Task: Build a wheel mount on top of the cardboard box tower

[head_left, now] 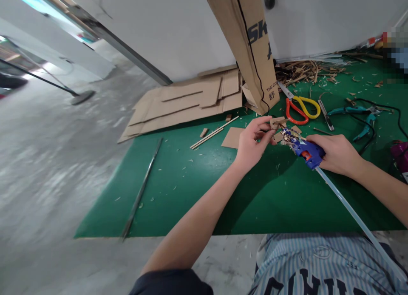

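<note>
My right hand [334,154] is closed around a blue hot glue gun [307,151]. A long translucent glue stick [346,205] runs out of its back end toward my lap. Between the fingertips of my left hand [254,138] is a small cardboard piece [278,122]. The gun's nozzle, crusted with glue and scraps, points at this piece; whether they touch I cannot tell. Beneath my left wrist lies a flat cardboard square [233,137]. Two thin wooden sticks [214,132] rest to the left of it, beside a small brown block [204,132].
Scissors [304,109] with red and yellow handles, a utility knife [325,115] and teal pliers [366,116] lie behind my right hand. Cardboard sheets [191,97] and a tall carton [255,48] stand at the back. A metal strip [143,186] lies left on the green table [188,193].
</note>
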Available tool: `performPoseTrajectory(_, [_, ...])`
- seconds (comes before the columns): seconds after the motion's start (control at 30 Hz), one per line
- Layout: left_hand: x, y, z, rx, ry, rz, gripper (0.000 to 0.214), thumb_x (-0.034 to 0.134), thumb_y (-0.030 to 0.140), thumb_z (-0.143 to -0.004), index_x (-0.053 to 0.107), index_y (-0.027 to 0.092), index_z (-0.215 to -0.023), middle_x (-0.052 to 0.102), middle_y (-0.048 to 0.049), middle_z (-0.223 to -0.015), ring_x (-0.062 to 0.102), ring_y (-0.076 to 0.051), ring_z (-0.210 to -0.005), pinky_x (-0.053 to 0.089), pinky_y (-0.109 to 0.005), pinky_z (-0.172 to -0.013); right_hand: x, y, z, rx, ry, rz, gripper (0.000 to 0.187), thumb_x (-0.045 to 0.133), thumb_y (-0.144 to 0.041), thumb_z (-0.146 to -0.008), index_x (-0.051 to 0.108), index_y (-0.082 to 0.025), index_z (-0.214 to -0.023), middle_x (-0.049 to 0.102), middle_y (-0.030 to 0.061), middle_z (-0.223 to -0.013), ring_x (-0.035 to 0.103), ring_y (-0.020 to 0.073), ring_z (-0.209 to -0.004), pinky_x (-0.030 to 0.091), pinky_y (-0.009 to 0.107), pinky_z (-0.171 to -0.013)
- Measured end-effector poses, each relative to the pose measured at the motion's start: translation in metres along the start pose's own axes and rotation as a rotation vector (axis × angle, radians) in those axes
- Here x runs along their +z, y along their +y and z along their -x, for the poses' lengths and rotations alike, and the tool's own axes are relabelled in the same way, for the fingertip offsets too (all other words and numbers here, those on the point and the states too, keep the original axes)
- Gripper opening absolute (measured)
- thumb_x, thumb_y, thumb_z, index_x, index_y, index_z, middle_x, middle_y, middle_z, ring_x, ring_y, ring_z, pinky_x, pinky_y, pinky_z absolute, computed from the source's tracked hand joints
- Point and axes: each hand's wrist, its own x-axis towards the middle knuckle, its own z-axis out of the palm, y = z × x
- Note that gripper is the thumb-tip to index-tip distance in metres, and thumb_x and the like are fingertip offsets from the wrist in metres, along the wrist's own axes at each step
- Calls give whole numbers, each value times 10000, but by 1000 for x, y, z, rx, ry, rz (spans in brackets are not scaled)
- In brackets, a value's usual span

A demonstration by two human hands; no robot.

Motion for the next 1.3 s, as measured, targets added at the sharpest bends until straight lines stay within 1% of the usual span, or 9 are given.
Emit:
performPoseTrajectory(0.2, [0,-1,0,-6,-6,21,291,605,202,-915,571,221,-1203,709,-14,-909,681,-98,-565,591,-244,-569,-1,0,0,-28,21,3,323,562,-410,-928,668,-155,-1094,772,84,-860,721,223,-699,435,296,-564])
performPoseTrajectory(0.37, [0,-2,-1,-6,-2,13,296,605,200,-914,566,232,-1206,683,-4,-869,684,-103,-564,590,-239,-559,-1,0,1,-29,23,15,290,581,-389,-898,671,-171,-1067,768,81,-836,710,222,-681,417,293,-551])
performPoseTrajectory(0.5, [0,-3,-1,-11,-3,39,298,605,219,-909,556,232,-1203,669,-1,-879,679,-92,-561,589,-229,-558,-1,1,1,-39,34,15,288,582,-383,-895,672,-168,-1064,772,94,-862,716,228,-698,418,291,-551])
performPoseTrajectory(0.67, [0,-2,-1,-19,-5,40,306,606,205,-905,555,229,-1205,694,-14,-915,673,-89,-552,591,-226,-554,0,1,1,-17,14,11,297,582,-394,-898,677,-170,-1068,765,93,-847,707,230,-693,423,294,-559])
performPoseTrajectory(0.77, [0,-2,-1,-12,-10,44,302,612,201,-903,563,230,-1200,687,-7,-884,671,-93,-546,590,-228,-550,0,1,1,-11,8,6,301,575,-401,-903,674,-169,-1067,761,91,-839,705,227,-696,417,291,-563])
performPoseTrajectory(0.87, [0,-1,-1,-6,-27,46,302,620,214,-904,567,228,-1201,674,5,-860,675,-91,-552,586,-224,-554,1,1,1,1,1,1,283,570,-401,-903,671,-171,-1033,748,75,-790,693,215,-670,411,285,-565])
performPoseTrajectory(1.03, [0,-2,0,-1,-45,61,301,628,224,-906,563,221,-1201,689,-5,-882,684,-91,-572,582,-219,-560,0,1,1,-7,-1,-13,256,562,-399,-902,658,-173,-975,722,64,-731,680,210,-637,399,278,-550])
performPoseTrajectory(1.2, [0,-1,-1,-15,-33,38,297,626,239,-916,562,228,-1206,692,-1,-865,686,-96,-573,574,-218,-548,0,2,1,-2,-26,-14,203,578,-349,-866,647,-184,-963,713,55,-718,670,207,-628,381,275,-543])
performPoseTrajectory(1.3, [0,0,-1,-22,-11,36,290,609,222,-920,556,225,-1205,713,-12,-894,691,-101,-574,585,-230,-562,0,2,1,12,-24,-13,209,584,-363,-865,645,-186,-956,715,55,-731,667,209,-624,377,280,-539])
